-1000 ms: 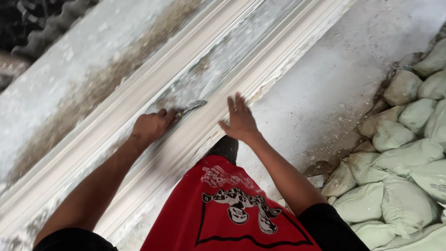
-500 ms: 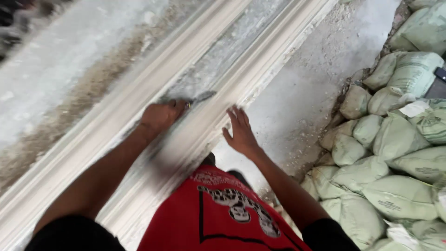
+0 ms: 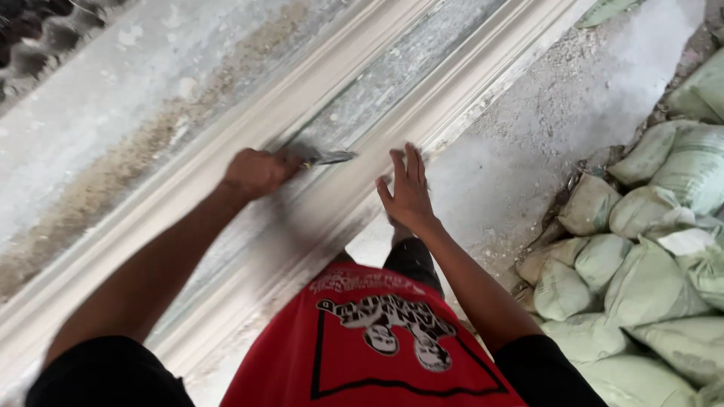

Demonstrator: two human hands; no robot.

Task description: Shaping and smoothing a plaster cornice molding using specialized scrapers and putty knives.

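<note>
left hand (image 3: 256,172) fisted on scraper (image 3: 326,158) (blade blurred), right hand (image 3: 407,190) flat on moulding (image 3: 483,75)

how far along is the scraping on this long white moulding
Done: both raised white moulding rails look smooth and evenly shaped along their visible length. In hand: the left hand holds a metal scraper with its blade in the grey channel between them, while the right hand lies flat on the nearer rail. Left: the channel looks rough and mottled beyond the blade, so that stretch seems unworked.
</note>
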